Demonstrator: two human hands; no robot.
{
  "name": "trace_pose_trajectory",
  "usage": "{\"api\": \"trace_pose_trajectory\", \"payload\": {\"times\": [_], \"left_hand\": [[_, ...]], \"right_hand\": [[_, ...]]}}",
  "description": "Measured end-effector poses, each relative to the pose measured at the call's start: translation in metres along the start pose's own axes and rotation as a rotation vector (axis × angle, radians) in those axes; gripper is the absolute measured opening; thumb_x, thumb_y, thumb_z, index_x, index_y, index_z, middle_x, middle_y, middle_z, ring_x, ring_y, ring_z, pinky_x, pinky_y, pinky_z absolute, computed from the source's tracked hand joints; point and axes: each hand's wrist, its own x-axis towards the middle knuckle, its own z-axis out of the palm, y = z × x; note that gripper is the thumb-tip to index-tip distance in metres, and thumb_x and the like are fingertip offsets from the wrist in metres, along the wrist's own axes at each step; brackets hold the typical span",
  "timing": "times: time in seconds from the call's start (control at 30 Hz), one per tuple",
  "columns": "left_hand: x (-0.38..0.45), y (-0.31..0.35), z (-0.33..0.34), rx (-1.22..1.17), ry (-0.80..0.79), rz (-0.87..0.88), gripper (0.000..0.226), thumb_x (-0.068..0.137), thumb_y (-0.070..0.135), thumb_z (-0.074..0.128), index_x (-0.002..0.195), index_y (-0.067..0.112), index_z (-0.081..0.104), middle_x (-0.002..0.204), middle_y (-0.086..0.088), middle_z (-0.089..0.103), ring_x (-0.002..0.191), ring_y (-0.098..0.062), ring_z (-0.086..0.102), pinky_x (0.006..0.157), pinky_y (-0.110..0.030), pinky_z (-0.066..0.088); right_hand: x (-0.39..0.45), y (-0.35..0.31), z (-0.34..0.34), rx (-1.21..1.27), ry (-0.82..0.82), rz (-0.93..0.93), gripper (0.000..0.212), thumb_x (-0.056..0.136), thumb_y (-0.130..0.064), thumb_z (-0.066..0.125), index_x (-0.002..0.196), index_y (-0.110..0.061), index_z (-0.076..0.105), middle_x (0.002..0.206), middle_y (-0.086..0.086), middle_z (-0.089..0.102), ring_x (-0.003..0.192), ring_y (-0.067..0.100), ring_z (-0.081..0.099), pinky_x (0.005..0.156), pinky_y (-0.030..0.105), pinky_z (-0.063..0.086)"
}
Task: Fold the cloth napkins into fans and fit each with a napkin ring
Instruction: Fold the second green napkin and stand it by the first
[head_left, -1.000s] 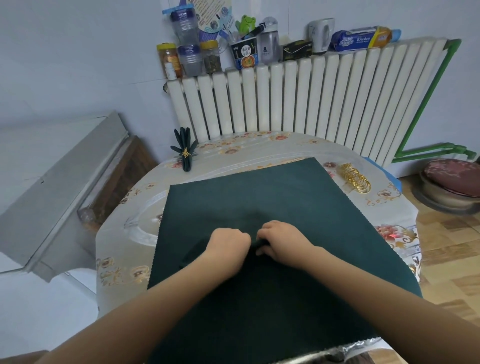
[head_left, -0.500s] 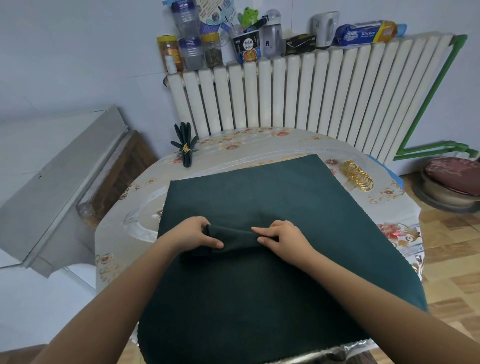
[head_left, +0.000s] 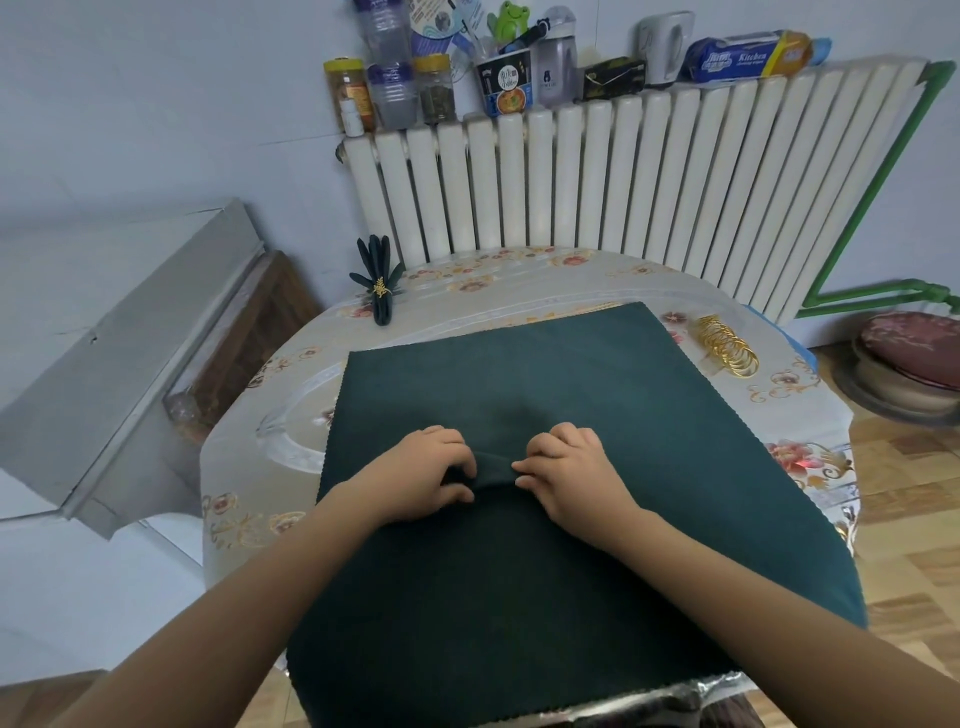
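Pleating the green napkin (head_left: 519, 384), we pinch a ridge with left hand (head_left: 423, 475) and right hand (head_left: 569, 475) fingers curled; next pleat needs even width.

Two napkins (head_left: 545, 395), one finished fan (head_left: 381, 291), two hands (head_left: 423, 475).

A matt, finely textured dark green cloth napkin (head_left: 571, 395) with pinked edges is spread over a glossy plastic-looking floral table cover (head_left: 270, 467), and a raised fold of the same cloth is pinched between the left hand (head_left: 421, 475) and the right hand (head_left: 569, 475). Beyond the napkin's far right corner, shiny gold metal napkin rings (head_left: 724, 351) are seen, and beyond its far left corner a finished cloth fan (head_left: 379, 286) is bound by a gold ring. Behind the napkin, a smooth cream-painted radiator (head_left: 623, 182) is topped with clear plastic jars (head_left: 389, 88), and to its right the floor (head_left: 914, 545) is laid in glossy wood-look parquet.
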Motion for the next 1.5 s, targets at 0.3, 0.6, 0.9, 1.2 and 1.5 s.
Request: {"api": "trace_pose_trajectory", "payload": {"times": [0.3,0.6,0.9,1.2,1.5], "left_hand": [[0.001,0.015,0.004,0.219,0.043,-0.008,0.025,0.084,0.027,0.057,0.106,0.017,0.052,0.108,0.002,0.056,0.102,-0.018,0.051,0.082,-0.029,0.042],[0.015,0.018,0.008,0.520,0.185,0.083,0.026,0.064,0.027,0.059,0.088,0.016,0.063,0.075,0.002,0.056,0.064,-0.018,0.053,0.056,-0.029,0.041],[0.030,0.001,0.007,0.512,0.210,0.206,0.041,0.085,0.045,0.032,0.086,0.019,0.065,0.076,0.004,0.058,0.066,-0.016,0.056,0.058,-0.026,0.044],[0.088,0.029,-0.026,0.203,0.180,0.122,0.044,0.092,0.051,0.046,0.112,0.020,0.068,0.106,0.000,0.065,0.104,-0.020,0.057,0.085,-0.030,0.034],[0.164,0.039,-0.030,0.232,0.207,-0.013,0.035,0.094,0.049,0.045,0.110,0.027,0.066,0.105,0.006,0.061,0.104,-0.014,0.052,0.091,-0.029,0.031]], "right_hand": [[0.009,0.005,-0.003,-0.152,-0.108,-0.212,0.015,0.066,-0.031,0.076,0.075,-0.019,0.071,0.068,-0.004,0.059,0.067,0.018,0.056,0.066,0.027,0.039],[0.006,0.003,-0.004,-0.111,-0.153,0.005,0.036,0.079,-0.036,0.042,0.080,-0.015,0.071,0.065,-0.002,0.062,0.060,0.019,0.058,0.058,0.024,0.047],[0.005,0.014,0.002,-0.129,-0.054,-0.100,0.028,0.066,-0.039,0.081,0.082,-0.017,0.073,0.064,-0.005,0.061,0.059,0.016,0.058,0.056,0.020,0.046],[0.015,0.066,-0.029,0.028,-0.165,0.207,0.027,0.092,-0.034,0.055,0.106,-0.016,0.070,0.095,0.003,0.068,0.090,0.026,0.057,0.078,0.034,0.039],[0.009,0.146,-0.048,-0.020,0.175,0.792,0.033,0.089,-0.029,0.058,0.118,-0.013,0.060,0.113,0.007,0.059,0.106,0.025,0.053,0.086,0.036,0.044]]}}
